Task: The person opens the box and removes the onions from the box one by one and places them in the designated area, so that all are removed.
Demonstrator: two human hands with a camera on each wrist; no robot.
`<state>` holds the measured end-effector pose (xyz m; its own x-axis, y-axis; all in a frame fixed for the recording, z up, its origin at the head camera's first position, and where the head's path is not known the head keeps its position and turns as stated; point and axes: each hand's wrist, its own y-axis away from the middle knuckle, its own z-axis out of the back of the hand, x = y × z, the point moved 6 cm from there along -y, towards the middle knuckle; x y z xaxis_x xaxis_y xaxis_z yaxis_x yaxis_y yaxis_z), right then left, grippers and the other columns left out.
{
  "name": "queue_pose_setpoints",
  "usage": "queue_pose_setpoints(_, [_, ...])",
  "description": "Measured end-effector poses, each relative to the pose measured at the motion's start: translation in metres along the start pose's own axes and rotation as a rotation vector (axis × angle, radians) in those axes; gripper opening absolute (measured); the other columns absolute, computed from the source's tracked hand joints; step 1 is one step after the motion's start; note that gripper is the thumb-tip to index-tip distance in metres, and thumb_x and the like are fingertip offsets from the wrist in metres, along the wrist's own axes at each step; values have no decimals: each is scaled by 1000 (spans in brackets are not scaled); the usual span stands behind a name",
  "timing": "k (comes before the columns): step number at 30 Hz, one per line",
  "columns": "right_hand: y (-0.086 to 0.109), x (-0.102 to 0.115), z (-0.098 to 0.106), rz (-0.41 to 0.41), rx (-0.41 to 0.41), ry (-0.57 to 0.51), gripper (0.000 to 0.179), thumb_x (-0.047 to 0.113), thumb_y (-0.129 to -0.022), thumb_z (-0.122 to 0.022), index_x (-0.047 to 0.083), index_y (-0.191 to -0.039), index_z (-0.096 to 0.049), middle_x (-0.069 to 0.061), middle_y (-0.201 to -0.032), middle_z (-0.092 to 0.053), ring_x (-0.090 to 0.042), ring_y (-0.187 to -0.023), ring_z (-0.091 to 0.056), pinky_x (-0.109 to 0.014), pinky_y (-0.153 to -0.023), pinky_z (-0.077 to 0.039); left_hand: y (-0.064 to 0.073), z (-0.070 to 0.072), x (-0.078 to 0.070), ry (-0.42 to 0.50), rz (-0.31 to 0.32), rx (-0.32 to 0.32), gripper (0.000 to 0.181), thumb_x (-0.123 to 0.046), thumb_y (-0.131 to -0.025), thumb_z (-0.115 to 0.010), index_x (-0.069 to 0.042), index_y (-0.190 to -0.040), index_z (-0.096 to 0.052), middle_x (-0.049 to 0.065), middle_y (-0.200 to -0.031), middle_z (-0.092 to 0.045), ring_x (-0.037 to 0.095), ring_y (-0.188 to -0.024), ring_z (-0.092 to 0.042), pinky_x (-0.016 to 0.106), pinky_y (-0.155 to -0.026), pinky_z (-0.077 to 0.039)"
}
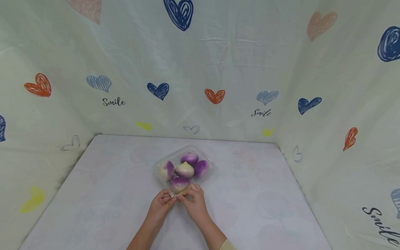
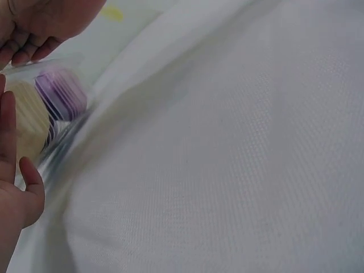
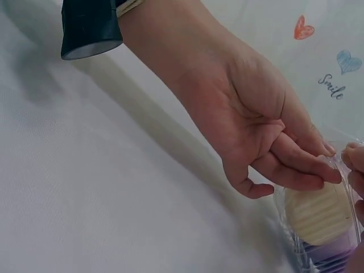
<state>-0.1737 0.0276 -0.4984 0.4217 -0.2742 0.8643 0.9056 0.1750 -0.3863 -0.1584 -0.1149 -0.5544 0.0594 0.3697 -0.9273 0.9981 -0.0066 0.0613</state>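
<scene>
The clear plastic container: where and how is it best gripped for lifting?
Probably by opposite walls of the container, one hand from the left, one from the right: it is broad, rests on the table and holds five vegetables. Its near corner, where the left hand and right hand pinch, offers only a narrow edge.

"Smile" [image 1: 114,101] stands twice on the back sheet [image 1: 187,62], once on the right sheet [image 1: 343,86].

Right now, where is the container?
In the head view, the container lies slightly left of centre on the table, its near corner at the left hand and right hand.
</scene>
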Motion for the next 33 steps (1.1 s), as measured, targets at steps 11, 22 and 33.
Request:
queue_pose_setpoints(11, [5, 2, -1, -36, 50, 27, 17, 17, -73, -85, 14, -88, -78, 11, -88, -65, -10, -91, -53, -30, -87, -42, 6, 19, -2, -135, 107, -95, 32, 10, -89, -61, 11, -118, -48, 10, -88, -72, 14, -82, -68, 24, -79, -51])
queue_pose_setpoints(22, [15, -11, 21, -197, -6, -70, 17, 15, -77, -83, 11, -91, -77, 6, -94, -67, -13, -98, -55, -31, -91, -44, 9, 37, -11, -204, 118, -155, 42, 9, -88, -62, 10, -126, -46, 7, -86, -72, 12, -81, -67, 21, -78, -50])
queue_pose_setpoints(33, [16, 8, 43, -202, -67, -61, 15, -2, -74, -81, 3, -88, -75, -9, -88, -68, -22, -93, -59, -28, -89, -45, 10, 58, -21, -264, 150, -214, 50, 10, -89, -59, 8, -136, -42, 0, -85, -70, 7, -80, -62, 18, -77, -48])
